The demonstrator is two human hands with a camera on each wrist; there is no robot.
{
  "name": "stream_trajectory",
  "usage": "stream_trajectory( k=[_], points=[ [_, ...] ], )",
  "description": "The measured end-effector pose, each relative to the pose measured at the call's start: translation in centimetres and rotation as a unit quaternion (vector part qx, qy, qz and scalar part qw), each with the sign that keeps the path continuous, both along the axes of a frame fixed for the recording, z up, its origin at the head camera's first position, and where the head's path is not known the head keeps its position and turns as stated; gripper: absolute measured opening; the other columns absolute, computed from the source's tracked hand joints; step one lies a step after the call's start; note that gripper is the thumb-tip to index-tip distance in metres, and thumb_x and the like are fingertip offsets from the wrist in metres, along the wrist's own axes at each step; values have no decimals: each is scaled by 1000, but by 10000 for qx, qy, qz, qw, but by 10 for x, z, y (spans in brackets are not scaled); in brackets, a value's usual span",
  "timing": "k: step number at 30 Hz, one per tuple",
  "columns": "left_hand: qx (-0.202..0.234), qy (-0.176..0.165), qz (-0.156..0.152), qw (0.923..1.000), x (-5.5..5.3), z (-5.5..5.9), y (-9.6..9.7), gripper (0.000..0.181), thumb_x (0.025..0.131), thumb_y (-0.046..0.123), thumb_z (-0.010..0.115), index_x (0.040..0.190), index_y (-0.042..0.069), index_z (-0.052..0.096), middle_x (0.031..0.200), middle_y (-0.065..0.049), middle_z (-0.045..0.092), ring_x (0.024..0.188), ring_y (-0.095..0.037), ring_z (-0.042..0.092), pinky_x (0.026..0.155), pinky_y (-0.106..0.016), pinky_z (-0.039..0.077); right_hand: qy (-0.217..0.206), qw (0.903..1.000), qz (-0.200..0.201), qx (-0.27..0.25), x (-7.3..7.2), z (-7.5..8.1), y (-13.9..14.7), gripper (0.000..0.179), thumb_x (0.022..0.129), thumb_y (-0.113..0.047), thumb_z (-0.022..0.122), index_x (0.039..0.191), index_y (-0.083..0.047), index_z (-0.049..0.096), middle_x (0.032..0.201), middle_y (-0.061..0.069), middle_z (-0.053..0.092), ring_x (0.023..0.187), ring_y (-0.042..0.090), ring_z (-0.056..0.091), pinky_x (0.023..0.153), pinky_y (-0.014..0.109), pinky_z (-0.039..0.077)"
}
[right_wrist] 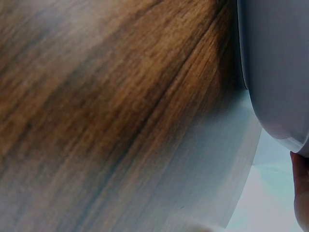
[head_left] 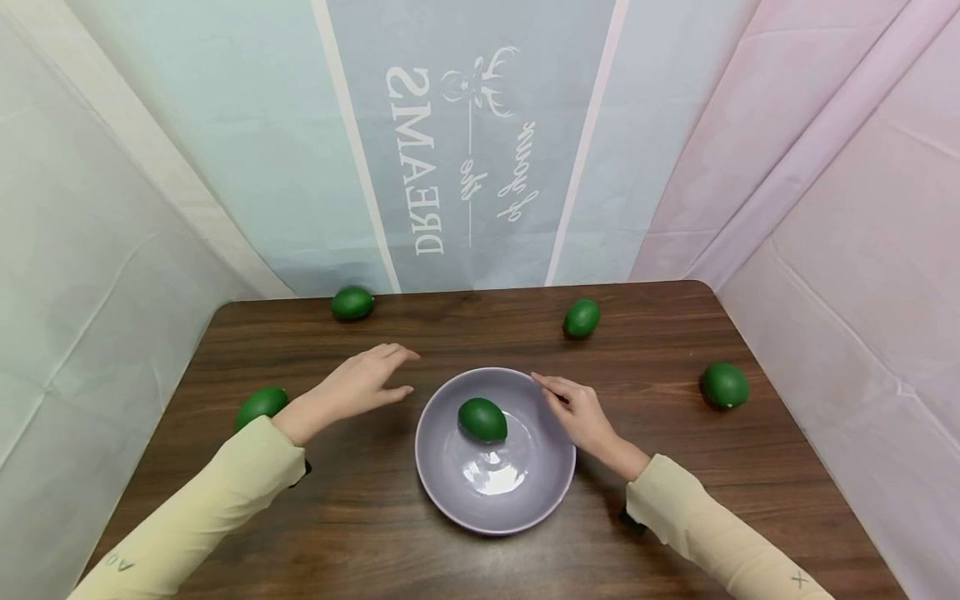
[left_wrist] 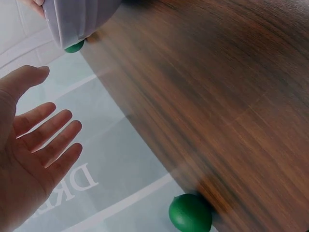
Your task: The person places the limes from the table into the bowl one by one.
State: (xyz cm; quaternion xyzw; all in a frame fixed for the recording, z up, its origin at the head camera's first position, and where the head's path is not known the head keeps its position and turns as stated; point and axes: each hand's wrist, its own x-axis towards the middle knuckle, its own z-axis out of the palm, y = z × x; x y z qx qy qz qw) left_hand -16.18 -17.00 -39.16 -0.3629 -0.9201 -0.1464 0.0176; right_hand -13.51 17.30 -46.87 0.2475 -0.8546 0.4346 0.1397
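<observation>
A wide lilac bowl (head_left: 450, 492) stands on the table with one green lime (head_left: 482, 420) inside, toward its far left. My right hand (head_left: 588, 421) holds the bowl's right rim, thumb on the inner side. In the right wrist view a finger (right_wrist: 301, 188) touches the rim of the bowl (right_wrist: 280, 67); the rest of that hand is out of frame. My left hand (head_left: 360, 385) hovers left of the bowl, apart from it, fingers extended and thumb spread. Seen from the left wrist, this hand (left_wrist: 29, 150) has nothing in its palm.
More limes lie around the brown wooden table (head_left: 360, 517): one at the back left (head_left: 352, 303), a lime (head_left: 582, 318) at the back right, a lime (head_left: 724, 385) near the right edge. Another lime (head_left: 260, 407) is partly behind my left forearm. Cloth walls (head_left: 480, 167) enclose the table.
</observation>
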Motion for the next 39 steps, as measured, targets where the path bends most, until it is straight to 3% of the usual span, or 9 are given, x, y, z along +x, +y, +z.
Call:
stream_trajectory(
  k=[10, 23, 39],
  points=[
    [100, 166, 82, 9998, -1, -2, -12, 42, 81, 21, 69, 116, 2, 56, 110, -9, 58, 100, -24, 57, 79, -39, 49, -3, 10000, -10, 17, 0, 0, 0, 29, 84, 4, 56, 110, -2, 66, 104, 9, 67, 96, 20, 62, 76, 12, 46],
    [85, 314, 237, 9992, -2, -6, -28, 42, 80, 19, 70, 114, 0, 55, 108, -12, 58, 99, -27, 57, 78, -41, 49, 69, 10000, 28, 16, 0, -1, 0, 28, 84, 6, 57, 110, -1, 66, 103, 10, 67, 96, 23, 62, 77, 18, 49],
    [-72, 180, 625, 9979, -3, -6, -46, 44, 81, 20, 69, 116, -1, 54, 112, -14, 57, 101, -29, 56, 80, -43, 48, 40, 10000, -14, 30, 0, 0, 0, 28, 84, 5, 57, 110, -2, 66, 104, 10, 67, 97, 22, 62, 77, 18, 49]
  ],
)
